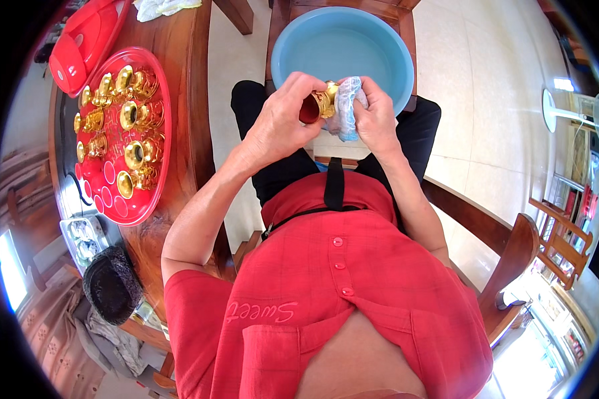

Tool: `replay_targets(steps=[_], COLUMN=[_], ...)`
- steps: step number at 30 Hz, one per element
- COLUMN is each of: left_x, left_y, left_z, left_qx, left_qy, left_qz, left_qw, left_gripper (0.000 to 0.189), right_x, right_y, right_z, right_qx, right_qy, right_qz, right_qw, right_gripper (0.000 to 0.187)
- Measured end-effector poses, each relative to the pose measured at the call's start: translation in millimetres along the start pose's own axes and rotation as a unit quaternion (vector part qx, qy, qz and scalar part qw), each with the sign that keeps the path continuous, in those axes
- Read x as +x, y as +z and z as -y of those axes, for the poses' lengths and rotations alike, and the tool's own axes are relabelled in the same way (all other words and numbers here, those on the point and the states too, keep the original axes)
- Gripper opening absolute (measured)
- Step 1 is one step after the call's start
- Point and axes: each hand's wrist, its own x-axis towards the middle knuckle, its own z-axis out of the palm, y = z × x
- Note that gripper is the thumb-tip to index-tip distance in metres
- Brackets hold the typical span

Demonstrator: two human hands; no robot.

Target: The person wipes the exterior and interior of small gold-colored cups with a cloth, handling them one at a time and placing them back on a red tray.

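My left hand (285, 112) grips a small gold-coloured vase (328, 99), tilted on its side so that its dark red hollow end faces left. Bunched in my right hand (379, 117) is a white and pale blue cloth (348, 107), pressed against the vase's other end. Both hands are over the near rim of a light blue plastic basin (282, 60), which has water in it. To the left, a round red tray (160, 164) carries several similar gold vases (142, 117) and several small red cups (108, 196).
The tray rests on a wooden table (184, 75) at my left. Behind it are red plastic containers (75, 60) and a white cloth (165, 7). A black basket-like container (111, 287) sits nearer. The basin stands on a wooden seat (329, 5). A white fan (574, 114) is at right.
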Motion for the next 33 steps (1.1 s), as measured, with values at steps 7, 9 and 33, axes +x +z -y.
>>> replay_targets(steps=[7, 9, 33], left_x=[0, -1, -1], left_y=[0, 0, -2], left_z=[2, 3, 13], left_qx=[0.013, 0.014, -0.147], left_qy=[-0.013, -0.012, -0.173], left_qz=[0.008, 0.019, 0.019], left_qw=[1.0, 1.0, 0.974], left_gripper=[0.043, 0.042, 0.042], right_x=[0, 1, -1], right_y=[-1, 3, 0], right_z=[-2, 0, -3], right_qx=[0.187, 0.126, 0.193], right_qy=[0.047, 0.014, 0.055], right_qz=[0.022, 0.026, 0.007], right_qw=[0.981, 0.992, 0.98], right_gripper=[0.025, 0.024, 0.034])
